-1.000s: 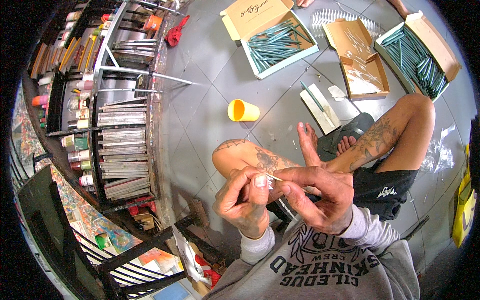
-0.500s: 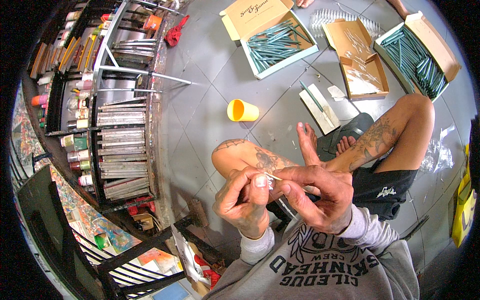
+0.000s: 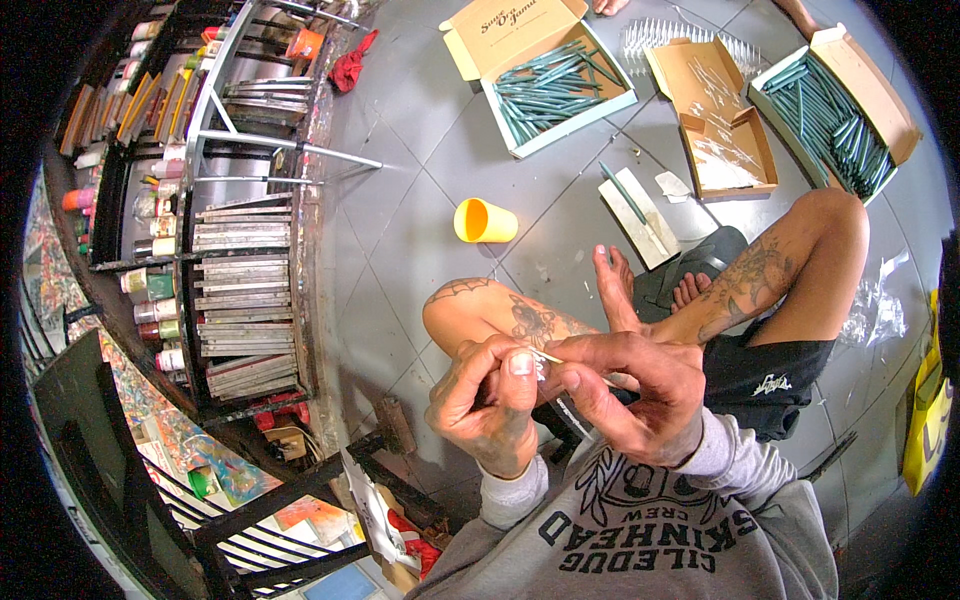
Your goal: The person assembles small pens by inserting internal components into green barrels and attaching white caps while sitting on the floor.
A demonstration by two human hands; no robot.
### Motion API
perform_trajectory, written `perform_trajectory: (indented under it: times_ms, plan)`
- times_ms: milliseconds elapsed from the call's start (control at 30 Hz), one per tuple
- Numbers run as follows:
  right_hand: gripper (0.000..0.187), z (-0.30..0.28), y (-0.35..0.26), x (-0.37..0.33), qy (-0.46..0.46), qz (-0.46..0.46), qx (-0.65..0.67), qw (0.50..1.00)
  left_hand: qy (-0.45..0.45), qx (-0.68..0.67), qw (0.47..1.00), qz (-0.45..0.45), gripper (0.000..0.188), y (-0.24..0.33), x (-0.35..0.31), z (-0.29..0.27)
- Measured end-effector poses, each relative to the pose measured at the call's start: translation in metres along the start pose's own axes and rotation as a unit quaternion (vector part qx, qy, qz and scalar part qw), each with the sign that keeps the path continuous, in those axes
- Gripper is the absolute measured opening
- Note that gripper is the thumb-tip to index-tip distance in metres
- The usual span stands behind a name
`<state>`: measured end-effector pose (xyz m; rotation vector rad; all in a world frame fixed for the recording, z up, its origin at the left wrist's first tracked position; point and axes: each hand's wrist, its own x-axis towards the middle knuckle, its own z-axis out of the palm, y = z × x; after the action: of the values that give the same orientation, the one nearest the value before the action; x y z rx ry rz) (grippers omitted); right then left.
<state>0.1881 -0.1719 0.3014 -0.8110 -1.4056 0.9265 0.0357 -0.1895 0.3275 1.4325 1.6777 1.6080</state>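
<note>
Both of my hands are held close together above my crossed legs. In a pinch between thumb and forefinger, my left hand (image 3: 490, 408) grips one end of a thin pale stick (image 3: 543, 355). The fingertips of my right hand (image 3: 645, 388) close on its other end. The stick is very small, and the fingers hide much of it. On the floor beyond my feet lies a pale oblong block (image 3: 640, 222) with a slim teal stick (image 3: 618, 186) resting along it. A yellow cup (image 3: 485, 221) lies on its side to the left of the block.
An open box (image 3: 520, 148) of teal sticks stands at the back. Right of it are a cardboard box (image 3: 752, 185) with thin clear pieces, a row of clear spikes (image 3: 690, 42) and another box of teal sticks (image 3: 840, 130). A paint-stained rack (image 3: 195, 300) lines the left side.
</note>
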Motion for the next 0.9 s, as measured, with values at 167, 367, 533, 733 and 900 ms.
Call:
perform_trajectory:
  times_ms: [167,367,533,733,900]
  plan:
    - [0.013,0.0007,0.0002,0.0011,0.002,-0.003,0.025,1.000,0.007,-0.006,1.000,0.003,0.017,0.0006,0.0005,0.0024]
    - [0.012,-0.0007,0.0009,0.0000,-0.005,0.009,0.007,1.000,-0.002,-0.006,1.000,0.004,0.018,-0.0011,0.0009,0.0024]
    - [0.012,-0.0008,0.0012,0.0012,-0.003,0.007,0.009,1.000,-0.013,0.009,1.000,0.019,0.018,-0.0033,0.0008,-0.0006]
    - [0.012,-0.0001,0.0014,0.0007,0.000,0.012,0.021,1.000,0.000,0.015,0.999,0.032,0.020,-0.0028,0.0005,0.0023]
    - [0.014,0.0007,0.0026,0.0010,0.004,0.000,0.005,1.000,-0.004,0.015,0.999,0.031,0.020,-0.0029,0.0007,0.0019]
